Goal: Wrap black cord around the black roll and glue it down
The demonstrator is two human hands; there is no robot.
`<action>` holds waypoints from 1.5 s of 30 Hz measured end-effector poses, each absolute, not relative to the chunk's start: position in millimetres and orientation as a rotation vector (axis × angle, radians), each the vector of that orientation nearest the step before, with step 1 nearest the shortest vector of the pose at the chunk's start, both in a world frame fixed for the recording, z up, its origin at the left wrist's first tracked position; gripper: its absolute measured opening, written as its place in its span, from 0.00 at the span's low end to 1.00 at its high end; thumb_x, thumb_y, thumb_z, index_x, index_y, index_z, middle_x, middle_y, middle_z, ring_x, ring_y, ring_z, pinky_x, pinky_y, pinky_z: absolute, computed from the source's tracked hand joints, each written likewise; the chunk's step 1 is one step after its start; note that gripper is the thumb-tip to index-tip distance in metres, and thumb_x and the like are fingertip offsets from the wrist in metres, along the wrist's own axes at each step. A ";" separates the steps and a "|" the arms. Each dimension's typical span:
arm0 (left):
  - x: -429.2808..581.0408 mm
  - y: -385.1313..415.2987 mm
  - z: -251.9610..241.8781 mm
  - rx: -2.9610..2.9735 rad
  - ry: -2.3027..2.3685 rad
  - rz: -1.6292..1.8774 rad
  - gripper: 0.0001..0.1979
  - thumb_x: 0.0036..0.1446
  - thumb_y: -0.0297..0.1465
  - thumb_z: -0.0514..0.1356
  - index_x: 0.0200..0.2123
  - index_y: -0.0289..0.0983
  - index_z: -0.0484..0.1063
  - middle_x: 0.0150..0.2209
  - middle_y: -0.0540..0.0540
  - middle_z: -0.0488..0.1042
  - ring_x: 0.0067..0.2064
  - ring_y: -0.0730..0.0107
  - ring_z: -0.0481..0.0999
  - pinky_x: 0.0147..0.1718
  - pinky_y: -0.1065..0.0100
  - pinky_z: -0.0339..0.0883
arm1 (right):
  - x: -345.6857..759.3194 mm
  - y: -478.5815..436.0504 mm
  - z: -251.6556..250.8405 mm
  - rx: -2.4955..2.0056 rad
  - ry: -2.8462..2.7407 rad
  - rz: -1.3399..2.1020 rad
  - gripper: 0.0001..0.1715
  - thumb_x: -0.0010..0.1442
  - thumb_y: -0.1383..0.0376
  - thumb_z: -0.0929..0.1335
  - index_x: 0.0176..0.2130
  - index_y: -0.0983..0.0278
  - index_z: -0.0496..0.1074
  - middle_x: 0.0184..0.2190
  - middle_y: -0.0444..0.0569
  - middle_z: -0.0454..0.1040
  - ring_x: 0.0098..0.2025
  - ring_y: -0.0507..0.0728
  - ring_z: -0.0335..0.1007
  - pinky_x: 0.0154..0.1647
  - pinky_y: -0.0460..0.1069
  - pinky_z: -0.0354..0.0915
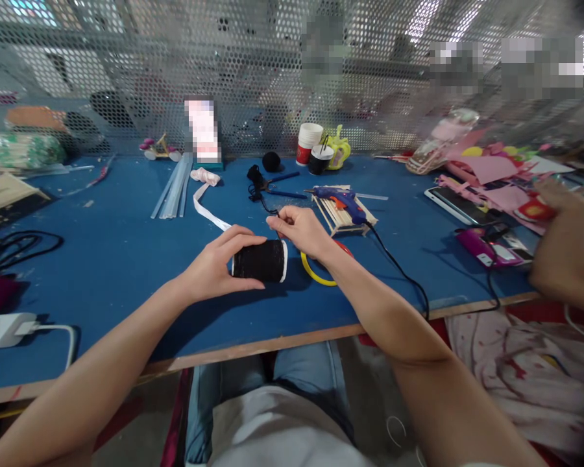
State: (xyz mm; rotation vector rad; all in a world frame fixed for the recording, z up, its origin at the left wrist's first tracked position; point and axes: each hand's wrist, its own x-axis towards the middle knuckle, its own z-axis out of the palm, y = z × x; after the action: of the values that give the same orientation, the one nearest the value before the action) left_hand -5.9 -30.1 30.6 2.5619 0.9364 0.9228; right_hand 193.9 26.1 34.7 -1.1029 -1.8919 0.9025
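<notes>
My left hand (219, 266) grips a paper cup wrapped in black yarn (259, 261), lying on its side above the table with its white rim facing right. My right hand (299, 227) is closed in a pinch on a strand of black yarn (270, 209). The strand runs from a small black yarn bundle (255, 178) on the table toward the cup. Just right of my right hand, a blue hot glue gun (343, 201) lies on a small rack of wooden sticks (331, 219). Partly under my right wrist is a yellow tape roll (316, 275).
Clear glue sticks (172, 191), a white ribbon (207, 207) and a lit phone (203, 133) are left of centre. White-topped cups (310, 139) and a black ball (271, 161) stand behind. At right are pink craft pieces (491, 165) and another person's arm (567, 246). A power strip (4, 331) lies left.
</notes>
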 end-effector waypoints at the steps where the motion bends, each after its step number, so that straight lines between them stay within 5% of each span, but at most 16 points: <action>1: -5.9 -30.2 30.5 2.566 0.938 0.926 0.32 0.44 0.42 0.64 0.51 0.36 0.62 0.46 0.40 0.65 0.49 0.60 0.66 0.50 0.59 0.62 | 194.0 26.1 34.6 -1.104 -1.900 0.906 0.22 0.51 0.49 0.65 0.22 0.65 0.62 0.16 0.41 0.64 0.18 0.47 0.55 0.22 0.45 0.53; 31: -2.5 -26.9 25.6 2.324 0.910 1.092 0.30 0.42 0.39 0.66 0.49 0.38 0.64 0.44 0.41 0.68 0.45 0.61 0.68 0.46 0.60 0.62 | 191.9 33.7 24.2 -1.125 -1.870 1.127 0.23 0.48 0.49 0.67 0.20 0.64 0.61 0.12 0.36 0.55 0.16 0.45 0.47 0.17 0.43 0.46; 37: -3.1 -27.2 26.6 2.176 0.997 1.102 0.31 0.41 0.41 0.66 0.48 0.37 0.65 0.44 0.42 0.70 0.45 0.60 0.69 0.45 0.60 0.63 | 189.6 33.2 23.5 -1.169 -1.805 1.255 0.22 0.49 0.52 0.68 0.19 0.64 0.59 0.12 0.37 0.57 0.15 0.45 0.50 0.15 0.43 0.48; 45: -8.1 -19.6 25.4 1.896 1.209 1.156 0.30 0.42 0.41 0.65 0.48 0.34 0.63 0.44 0.43 0.70 0.44 0.62 0.71 0.43 0.63 0.65 | 205.1 20.5 49.9 -1.186 -1.900 0.982 0.21 0.56 0.50 0.61 0.29 0.66 0.68 0.23 0.47 0.69 0.22 0.48 0.62 0.21 0.44 0.58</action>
State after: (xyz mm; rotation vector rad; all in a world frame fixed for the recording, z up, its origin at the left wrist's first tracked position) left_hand -8.1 -19.6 25.4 1.8959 1.2094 1.1560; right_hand 205.1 20.5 49.9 -1.1862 -1.8996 0.9819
